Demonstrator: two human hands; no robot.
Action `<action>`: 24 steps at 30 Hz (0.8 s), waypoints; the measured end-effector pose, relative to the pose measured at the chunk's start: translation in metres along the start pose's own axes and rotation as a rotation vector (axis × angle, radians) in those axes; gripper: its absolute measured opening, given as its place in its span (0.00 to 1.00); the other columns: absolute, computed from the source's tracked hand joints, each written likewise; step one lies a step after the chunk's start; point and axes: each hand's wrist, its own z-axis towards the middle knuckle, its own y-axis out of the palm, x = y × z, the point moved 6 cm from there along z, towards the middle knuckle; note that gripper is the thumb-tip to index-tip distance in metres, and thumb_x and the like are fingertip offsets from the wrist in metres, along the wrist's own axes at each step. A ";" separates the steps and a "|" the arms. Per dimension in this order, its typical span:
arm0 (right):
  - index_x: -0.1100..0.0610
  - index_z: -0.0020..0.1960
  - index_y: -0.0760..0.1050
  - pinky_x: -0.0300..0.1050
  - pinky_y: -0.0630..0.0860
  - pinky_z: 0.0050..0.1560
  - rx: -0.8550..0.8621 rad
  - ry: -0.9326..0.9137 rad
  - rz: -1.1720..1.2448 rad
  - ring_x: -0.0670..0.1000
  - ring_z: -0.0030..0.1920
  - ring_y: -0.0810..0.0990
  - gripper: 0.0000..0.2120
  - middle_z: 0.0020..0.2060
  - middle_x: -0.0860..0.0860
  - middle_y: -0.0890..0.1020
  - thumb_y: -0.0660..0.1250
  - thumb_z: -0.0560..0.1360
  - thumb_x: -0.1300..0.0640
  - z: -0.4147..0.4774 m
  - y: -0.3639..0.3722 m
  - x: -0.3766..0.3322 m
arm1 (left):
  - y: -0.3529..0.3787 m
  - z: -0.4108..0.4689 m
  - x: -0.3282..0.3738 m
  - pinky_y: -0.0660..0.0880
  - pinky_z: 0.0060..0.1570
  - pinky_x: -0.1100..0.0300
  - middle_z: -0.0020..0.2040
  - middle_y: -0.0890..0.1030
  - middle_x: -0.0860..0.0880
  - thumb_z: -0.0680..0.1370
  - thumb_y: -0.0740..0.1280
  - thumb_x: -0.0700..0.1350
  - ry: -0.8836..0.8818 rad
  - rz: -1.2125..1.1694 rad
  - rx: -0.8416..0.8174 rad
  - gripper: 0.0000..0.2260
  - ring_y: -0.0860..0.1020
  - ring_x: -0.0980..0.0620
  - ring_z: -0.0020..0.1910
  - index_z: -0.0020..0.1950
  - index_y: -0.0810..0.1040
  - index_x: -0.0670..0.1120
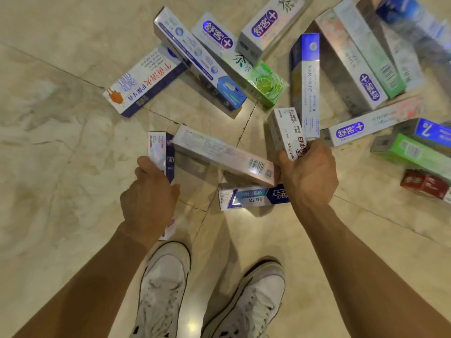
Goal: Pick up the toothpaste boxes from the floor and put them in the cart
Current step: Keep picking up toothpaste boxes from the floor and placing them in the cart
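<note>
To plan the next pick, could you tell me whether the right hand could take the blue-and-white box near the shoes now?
Probably not yet: the right hand grips a white box, and a silvery box lies across the blue-and-white box.

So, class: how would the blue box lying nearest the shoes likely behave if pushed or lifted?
The blue box is flat card, so it would probably slide on the glossy floor rather than roll. The long pale box seems to rest on it, so lifting it may shift that one.
</note>
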 end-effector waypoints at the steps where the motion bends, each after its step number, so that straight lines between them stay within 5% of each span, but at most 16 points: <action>1: 0.56 0.59 0.73 0.46 0.66 0.43 0.006 -0.006 0.015 0.56 0.54 0.76 0.24 0.54 0.52 0.77 0.70 0.73 0.41 -0.009 -0.012 -0.003 | -0.013 -0.006 -0.001 0.68 0.33 0.54 0.49 0.77 0.40 0.74 0.75 0.55 -0.015 -0.046 -0.008 0.33 0.82 0.38 0.42 0.63 0.56 0.41; 8: 0.50 0.56 0.68 0.53 0.78 0.42 0.015 -0.060 0.093 0.52 0.49 0.77 0.22 0.49 0.47 0.76 0.67 0.73 0.35 -0.085 -0.146 -0.045 | -0.166 -0.076 0.019 0.74 0.38 0.53 0.56 0.79 0.45 0.74 0.74 0.57 0.019 -0.304 -0.089 0.28 0.81 0.44 0.44 0.57 0.56 0.52; 15: 0.49 0.63 0.72 0.47 0.73 0.41 0.057 -0.116 0.109 0.48 0.50 0.75 0.25 0.51 0.45 0.75 0.66 0.73 0.34 -0.148 -0.360 -0.106 | -0.379 -0.172 0.096 0.78 0.44 0.50 0.51 0.76 0.53 0.73 0.75 0.55 0.182 -0.362 -0.106 0.29 0.79 0.48 0.44 0.59 0.56 0.53; 24: 0.52 0.60 0.76 0.50 0.77 0.41 0.164 -0.171 0.120 0.53 0.51 0.78 0.24 0.51 0.50 0.76 0.66 0.74 0.36 -0.245 -0.650 -0.155 | -0.633 -0.336 0.163 0.80 0.45 0.49 0.56 0.80 0.48 0.71 0.76 0.58 0.358 -0.443 -0.103 0.30 0.80 0.46 0.47 0.60 0.58 0.51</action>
